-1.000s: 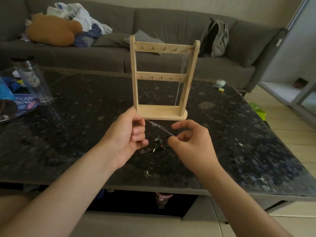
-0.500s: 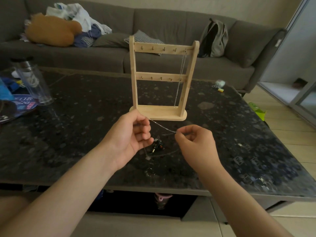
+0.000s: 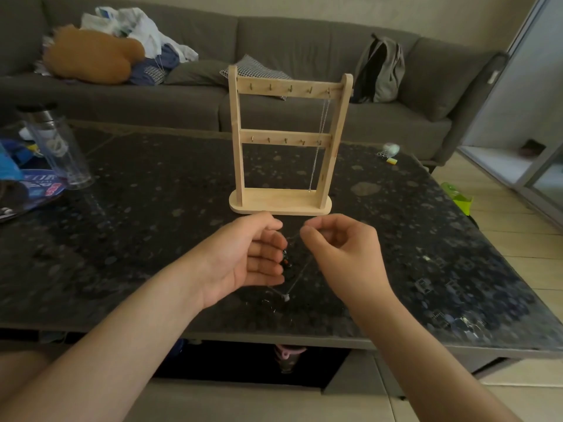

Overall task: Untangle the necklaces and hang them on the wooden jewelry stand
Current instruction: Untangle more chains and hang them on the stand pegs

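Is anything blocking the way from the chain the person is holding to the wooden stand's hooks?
Nothing visible. The right hand pinches the necklace just in front of the wooden stand; open air lies between. Only the rightmost top hook is taken, by a hung chain.

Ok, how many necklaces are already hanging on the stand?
1. A silver chain hangs from the rightmost hook of the wooden stand's top rail, down by the right post. Finer chains could go unseen.
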A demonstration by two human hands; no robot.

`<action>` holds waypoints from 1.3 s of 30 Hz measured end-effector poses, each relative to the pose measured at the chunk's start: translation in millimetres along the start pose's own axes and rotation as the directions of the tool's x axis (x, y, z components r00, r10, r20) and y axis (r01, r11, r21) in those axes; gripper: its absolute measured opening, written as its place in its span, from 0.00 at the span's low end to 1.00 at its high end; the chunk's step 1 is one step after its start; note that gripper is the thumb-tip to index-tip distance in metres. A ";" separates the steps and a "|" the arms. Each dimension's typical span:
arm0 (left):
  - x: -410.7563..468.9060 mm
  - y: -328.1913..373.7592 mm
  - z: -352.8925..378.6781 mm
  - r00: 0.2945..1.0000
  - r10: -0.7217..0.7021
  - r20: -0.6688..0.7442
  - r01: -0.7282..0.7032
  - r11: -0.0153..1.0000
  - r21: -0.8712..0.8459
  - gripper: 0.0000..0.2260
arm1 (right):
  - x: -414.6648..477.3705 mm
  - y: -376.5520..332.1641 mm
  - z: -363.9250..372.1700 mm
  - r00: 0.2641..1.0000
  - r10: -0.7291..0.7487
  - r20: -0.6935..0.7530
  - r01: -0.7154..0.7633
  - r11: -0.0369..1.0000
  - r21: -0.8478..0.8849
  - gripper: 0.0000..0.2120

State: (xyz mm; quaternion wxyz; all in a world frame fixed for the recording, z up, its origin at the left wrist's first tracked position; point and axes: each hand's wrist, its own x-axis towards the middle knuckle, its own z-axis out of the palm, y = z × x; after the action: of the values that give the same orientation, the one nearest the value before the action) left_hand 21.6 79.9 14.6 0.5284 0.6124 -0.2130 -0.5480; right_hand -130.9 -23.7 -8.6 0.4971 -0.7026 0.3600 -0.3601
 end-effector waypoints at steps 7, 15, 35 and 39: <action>-4.5 1.4 -0.6 0.999 -0.007 0.049 0.000 0.991 0.137 0.22 | -3.8 -5.3 -0.8 0.989 -0.108 0.096 0.096 0.987 0.127 0.03; -2.8 1.3 0.4 0.980 0.197 0.043 -0.200 0.977 0.081 0.14 | -3.5 -3.7 0.5 0.986 -0.121 0.114 0.112 0.991 0.077 0.04; -2.2 4.1 -6.9 0.955 0.242 -0.170 -0.243 0.970 0.018 0.12 | 1.6 -6.0 -7.1 0.961 0.251 0.120 -0.255 0.967 0.015 0.07; 0.2 2.0 -7.3 0.961 0.231 -0.152 -0.224 0.973 0.057 0.12 | 2.4 -6.2 -7.8 0.951 0.265 0.157 -0.280 0.957 0.075 0.08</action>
State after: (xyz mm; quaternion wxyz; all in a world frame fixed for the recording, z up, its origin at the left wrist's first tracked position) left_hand 28.8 82.0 15.1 0.5908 0.6355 -0.2504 -0.4294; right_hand -135.5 -27.6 -0.4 0.6003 -0.6457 0.3986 -0.2527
